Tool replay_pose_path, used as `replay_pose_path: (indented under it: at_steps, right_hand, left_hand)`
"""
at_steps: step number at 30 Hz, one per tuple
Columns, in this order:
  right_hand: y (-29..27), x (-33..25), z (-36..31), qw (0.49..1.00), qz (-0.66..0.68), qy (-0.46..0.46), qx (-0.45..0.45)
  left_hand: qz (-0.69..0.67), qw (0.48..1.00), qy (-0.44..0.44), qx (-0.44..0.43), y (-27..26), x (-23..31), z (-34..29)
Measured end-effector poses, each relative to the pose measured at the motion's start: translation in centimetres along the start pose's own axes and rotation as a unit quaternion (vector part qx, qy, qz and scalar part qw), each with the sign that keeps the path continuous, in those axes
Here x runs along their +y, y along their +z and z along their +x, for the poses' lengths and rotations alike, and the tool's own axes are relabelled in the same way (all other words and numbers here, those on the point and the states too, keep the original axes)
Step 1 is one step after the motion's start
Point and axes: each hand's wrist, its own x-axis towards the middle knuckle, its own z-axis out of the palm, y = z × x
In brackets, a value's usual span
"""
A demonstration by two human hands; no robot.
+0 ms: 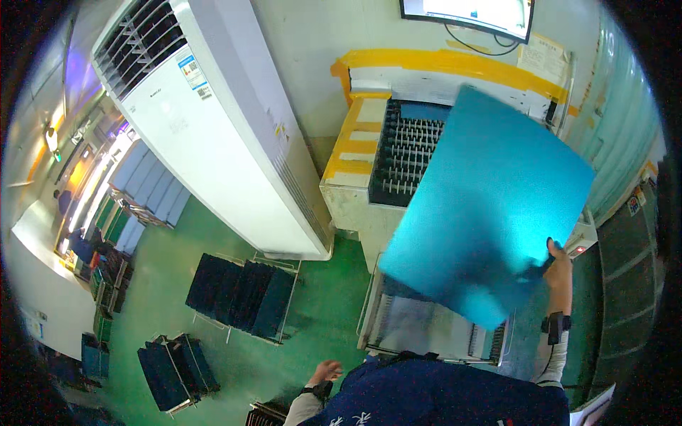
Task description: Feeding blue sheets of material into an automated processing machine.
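Note:
My right hand (pixel 559 268) grips the lower right edge of a large square blue sheet (pixel 490 202), thumb on top. The sheet hangs tilted above a machine bed (pixel 402 153) with rows of black rollers and a pale tray (pixel 426 326) in front of it. My left hand (pixel 325 372) is low beside my body, fingers loosely curled, holding nothing and touching nothing. A dark band sits on each wrist.
A tall white floor-standing air conditioner (pixel 213 121) leans across the left. Racks of dark blue panels (pixel 241 291) stand on the green floor, more at lower left (pixel 170 366). A monitor (pixel 469 14) hangs on the wall above yellow-taped edges (pixel 440 60).

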Motion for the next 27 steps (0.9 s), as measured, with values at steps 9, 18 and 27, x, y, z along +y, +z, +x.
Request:
replay_pose_path:
  at_steps: [9, 18, 27]
  right_hand:
    - [6.8, 7.3, 6.9, 0.958, 0.232, 0.159, -0.058]
    - [10.1, 7.2, 8.6, 0.941, 0.068, 0.295, -0.151]
    - [10.5, 8.4, 9.2, 0.957, 0.062, 0.248, -0.136]
  left_hand:
    - [-0.115, 0.993, -0.015, 0.028, -0.3, -2.1, -1.9]
    - [0.107, 0.986, 0.023, 0.127, 1.9, -3.6, -5.2]
    - [0.125, 0.978, 0.074, 0.153, 7.4, -2.8, -7.0]
